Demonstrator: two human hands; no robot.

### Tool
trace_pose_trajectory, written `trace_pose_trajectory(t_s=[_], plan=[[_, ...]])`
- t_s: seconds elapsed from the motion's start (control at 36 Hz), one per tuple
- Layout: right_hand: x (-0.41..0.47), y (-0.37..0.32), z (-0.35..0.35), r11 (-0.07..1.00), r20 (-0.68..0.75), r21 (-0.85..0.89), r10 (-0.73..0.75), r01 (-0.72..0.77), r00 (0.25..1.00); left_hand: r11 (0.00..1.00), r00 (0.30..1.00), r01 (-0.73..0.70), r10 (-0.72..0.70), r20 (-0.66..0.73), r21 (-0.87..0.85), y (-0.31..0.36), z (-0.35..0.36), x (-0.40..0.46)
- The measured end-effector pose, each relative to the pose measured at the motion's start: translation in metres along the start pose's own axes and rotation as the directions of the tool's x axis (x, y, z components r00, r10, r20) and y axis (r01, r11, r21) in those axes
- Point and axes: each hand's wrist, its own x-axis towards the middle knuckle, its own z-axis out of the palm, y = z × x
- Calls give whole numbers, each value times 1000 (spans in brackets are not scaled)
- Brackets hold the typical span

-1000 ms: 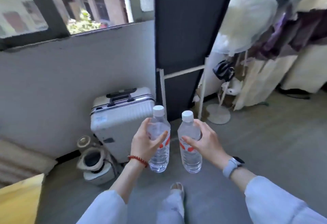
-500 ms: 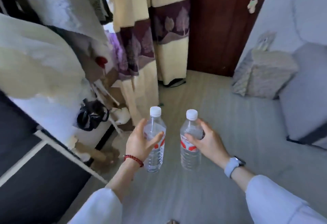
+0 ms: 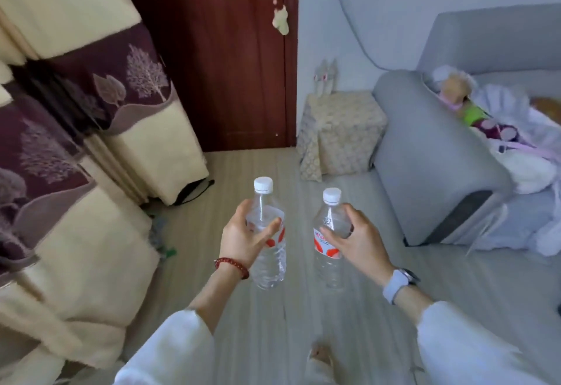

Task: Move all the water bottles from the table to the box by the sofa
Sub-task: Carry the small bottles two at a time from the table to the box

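I hold two clear water bottles with white caps and red-and-white labels, both upright above the floor. My left hand (image 3: 243,237) grips the left bottle (image 3: 268,260) around its upper body. My right hand (image 3: 356,237) grips the right bottle (image 3: 328,260) the same way. Ahead stands a box (image 3: 343,132) draped in a cream patterned cloth, right beside the arm of the grey sofa (image 3: 425,153). The cloth hides any opening in the box. The table is out of view.
Cream and purple curtains (image 3: 91,105) hang along the left. A dark red door (image 3: 218,50) stands behind the box. A doll and white fabric (image 3: 501,129) lie on the sofa. Pale wood-look floor (image 3: 258,172) runs between me and the box.
My view has swung right, from the suitcase and window past the clothes rack to the door, box and sofa. Both hands keep the bottles in the same grip.
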Motion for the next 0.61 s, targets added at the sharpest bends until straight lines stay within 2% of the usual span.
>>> trace_pose_trajectory(t_s=[0.22,0.42,0.61], plan=[[180,23,-51,999,-51,-28,16,-17,999,1000,999,-16,17,48,-8,62,85,167],[335,57,-66,999,-63,-8,32,-33,997,997,996,-70,69,62,25,81,151,316],[534,73,-83,998,-71,-9,60,-61,996,999,994,-49,49,103,-5,109,221,504]])
